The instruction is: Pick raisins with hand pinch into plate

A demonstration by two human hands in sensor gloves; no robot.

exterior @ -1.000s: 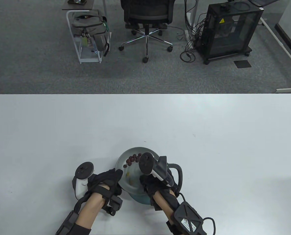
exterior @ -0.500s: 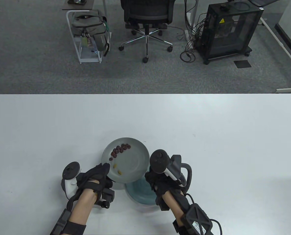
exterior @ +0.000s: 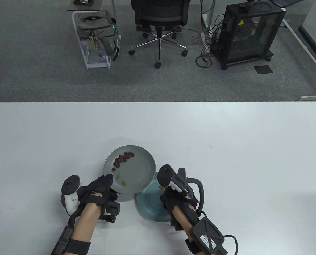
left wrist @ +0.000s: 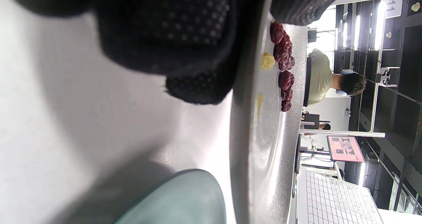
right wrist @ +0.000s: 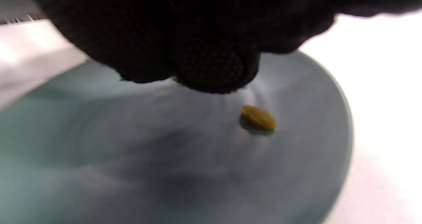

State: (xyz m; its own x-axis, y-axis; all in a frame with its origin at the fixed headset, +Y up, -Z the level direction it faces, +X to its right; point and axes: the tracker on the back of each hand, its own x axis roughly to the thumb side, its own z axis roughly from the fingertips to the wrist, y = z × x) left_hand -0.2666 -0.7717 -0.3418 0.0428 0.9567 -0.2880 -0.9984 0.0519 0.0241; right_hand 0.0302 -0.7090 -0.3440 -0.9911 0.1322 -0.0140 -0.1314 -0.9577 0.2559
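The right hand [exterior: 178, 198] hovers over the teal plate [exterior: 150, 205], its fingertips [right wrist: 211, 69] bunched together just above the plate's surface. One yellow raisin [right wrist: 258, 118] lies loose on the teal plate, just beside the fingertips, and a speck of yellow shows under them, so they may be pinching another; I cannot tell for sure.

The left hand [exterior: 99, 190] grips the near rim of the grey plate [exterior: 136, 172], thumb on top and fingers beneath, holding it off the table [exterior: 227, 138] so that its edge overlaps the teal plate. On the grey plate lie a curved row of dark red raisins [exterior: 123, 158] towards the far side and two yellow raisins [exterior: 121, 179] nearer the thumb.

The step looks like a drop-off, with most of the raisins not yet transferred. To do it well:

- Spread the right fingertips low over the middle of the teal plate, so the raisin cannot bounce out.
- Hold the grey plate level; a tilt would roll the raisins towards the rim.
- For the next pinch, take the two yellow ones first, as they lie apart and close by.
- Use thumb and forefinger tips only; glove fabric may cling to sticky fruit.
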